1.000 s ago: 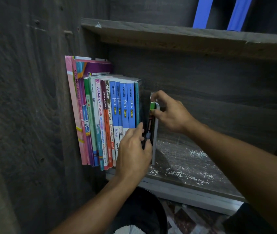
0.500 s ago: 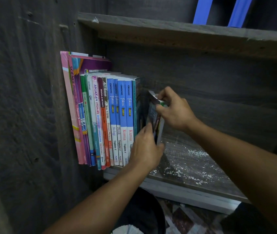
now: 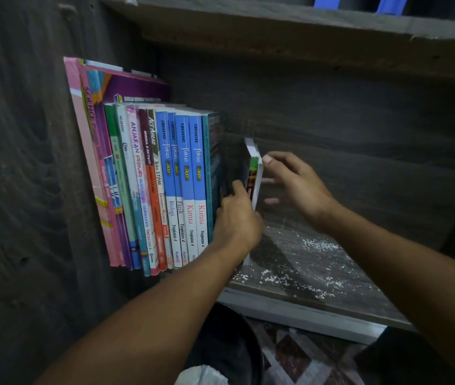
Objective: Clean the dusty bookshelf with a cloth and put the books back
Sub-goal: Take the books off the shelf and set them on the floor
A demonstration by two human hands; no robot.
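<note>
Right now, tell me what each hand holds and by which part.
The left hand grips the small book by the lower half of its spine edge. The right hand holds nothing: fingers spread, thumb beside the book's top corner.

The row of books (image 3: 165, 176) stands at the left end of the shelf (image 3: 304, 315) — a single book (image 3: 254, 173) just right of it, specks (image 3: 318, 245) farther right, a bin (image 3: 229, 343) below.
</note>
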